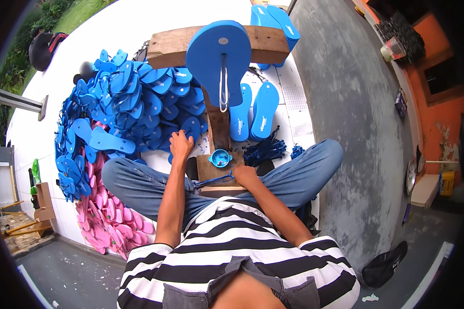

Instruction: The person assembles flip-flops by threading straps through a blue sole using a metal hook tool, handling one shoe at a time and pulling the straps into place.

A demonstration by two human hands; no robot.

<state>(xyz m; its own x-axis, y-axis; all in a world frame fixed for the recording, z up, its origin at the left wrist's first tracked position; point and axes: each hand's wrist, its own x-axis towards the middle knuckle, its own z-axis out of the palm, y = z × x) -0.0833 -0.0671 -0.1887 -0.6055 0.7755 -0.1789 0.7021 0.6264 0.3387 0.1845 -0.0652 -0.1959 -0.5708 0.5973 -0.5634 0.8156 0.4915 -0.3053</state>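
Observation:
My left hand (181, 145) reaches to the near edge of a heap of blue flip-flops (134, 92). Its fingers are bent and a little apart, beside a blue flip-flop (191, 126); no grip on it shows. Low over my lap, my right hand (243, 175) is closed on one end of a blue flip-flop strap (215, 180), which stretches left across a wooden block. Just ahead stands a small turquoise cup (220, 158) with bits in it. A blue sole (219, 56) rests on the wooden stand, with a thin metal loop (224, 85) hanging from its middle.
The stand's wooden crossbar (165, 47) rises in front of me. Pink flip-flops (113, 221) lie at left. Blue soles (264, 110) and bundled blue straps (265, 151) sit right of the stand. A grey ledge (340, 129) runs along the right. At far left a person (41, 51) is partly visible.

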